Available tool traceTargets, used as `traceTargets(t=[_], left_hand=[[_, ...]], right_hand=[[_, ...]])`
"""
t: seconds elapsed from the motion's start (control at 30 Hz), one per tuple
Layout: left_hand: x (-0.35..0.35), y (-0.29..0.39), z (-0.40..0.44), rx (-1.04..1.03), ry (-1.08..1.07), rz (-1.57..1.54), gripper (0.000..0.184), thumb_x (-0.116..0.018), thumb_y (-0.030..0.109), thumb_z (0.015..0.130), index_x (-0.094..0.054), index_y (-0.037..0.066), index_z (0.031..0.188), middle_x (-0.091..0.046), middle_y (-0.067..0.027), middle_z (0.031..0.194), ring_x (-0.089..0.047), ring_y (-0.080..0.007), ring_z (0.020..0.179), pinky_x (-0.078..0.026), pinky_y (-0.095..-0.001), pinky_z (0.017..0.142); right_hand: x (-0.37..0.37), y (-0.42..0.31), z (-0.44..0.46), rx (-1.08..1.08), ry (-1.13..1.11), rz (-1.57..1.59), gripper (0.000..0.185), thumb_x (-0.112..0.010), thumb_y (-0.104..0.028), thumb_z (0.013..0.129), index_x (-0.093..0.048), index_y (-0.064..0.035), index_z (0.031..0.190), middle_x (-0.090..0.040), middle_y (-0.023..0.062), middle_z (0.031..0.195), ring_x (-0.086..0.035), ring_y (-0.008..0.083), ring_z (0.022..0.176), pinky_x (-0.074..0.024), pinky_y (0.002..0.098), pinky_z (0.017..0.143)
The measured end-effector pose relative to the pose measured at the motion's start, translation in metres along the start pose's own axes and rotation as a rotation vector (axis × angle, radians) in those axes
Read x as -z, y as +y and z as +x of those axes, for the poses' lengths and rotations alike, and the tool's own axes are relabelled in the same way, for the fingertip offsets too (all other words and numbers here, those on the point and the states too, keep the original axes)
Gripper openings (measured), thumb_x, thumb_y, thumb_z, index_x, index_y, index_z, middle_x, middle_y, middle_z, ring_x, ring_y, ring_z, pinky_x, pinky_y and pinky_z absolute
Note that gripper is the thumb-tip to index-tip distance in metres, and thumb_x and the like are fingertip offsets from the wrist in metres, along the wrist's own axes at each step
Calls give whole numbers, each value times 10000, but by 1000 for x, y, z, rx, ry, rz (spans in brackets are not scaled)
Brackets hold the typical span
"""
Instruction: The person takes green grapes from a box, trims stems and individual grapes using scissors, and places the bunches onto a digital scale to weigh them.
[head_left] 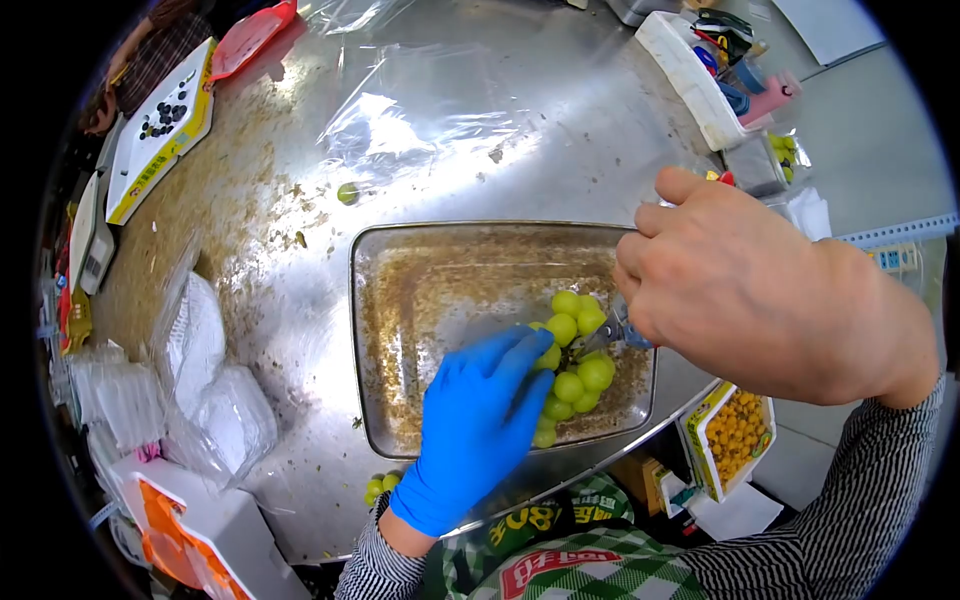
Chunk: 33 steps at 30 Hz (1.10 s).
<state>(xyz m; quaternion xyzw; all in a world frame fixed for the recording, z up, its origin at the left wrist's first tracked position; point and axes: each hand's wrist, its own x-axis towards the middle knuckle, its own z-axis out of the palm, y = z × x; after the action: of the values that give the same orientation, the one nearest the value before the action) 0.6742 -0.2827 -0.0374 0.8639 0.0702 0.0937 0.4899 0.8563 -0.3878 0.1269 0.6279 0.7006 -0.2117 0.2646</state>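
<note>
A bunch of green grapes lies in the right part of a shallow metal tray, which is stained brown. The left hand, in a blue glove, has its fingers half curled and, with the thumb, holds the bunch's left side. The bare right hand is closed around a metal-tipped tool, whose point reaches in among the grapes; its grip is partly hidden. The tray sits on a metal surface. Beyond its far left corner lies a loose grape, near crumpled clear film. At the near right stands a box of yellow-orange fruit; at the far left, a box with dark fruit.
</note>
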Motion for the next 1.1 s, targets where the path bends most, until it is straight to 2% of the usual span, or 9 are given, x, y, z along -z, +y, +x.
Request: traceTargets(t=[1.1], left_hand=[[-2, 2, 1, -18, 20, 68, 363, -690, 132, 842, -631, 109, 1199, -652, -113, 1099, -618, -298, 964, -481, -383, 849]], right_hand=[[17, 19, 18, 122, -101, -15, 73, -643, -112, 718, -650, -58, 766, -610, 47, 741, -625, 209, 762, -462, 334, 705]])
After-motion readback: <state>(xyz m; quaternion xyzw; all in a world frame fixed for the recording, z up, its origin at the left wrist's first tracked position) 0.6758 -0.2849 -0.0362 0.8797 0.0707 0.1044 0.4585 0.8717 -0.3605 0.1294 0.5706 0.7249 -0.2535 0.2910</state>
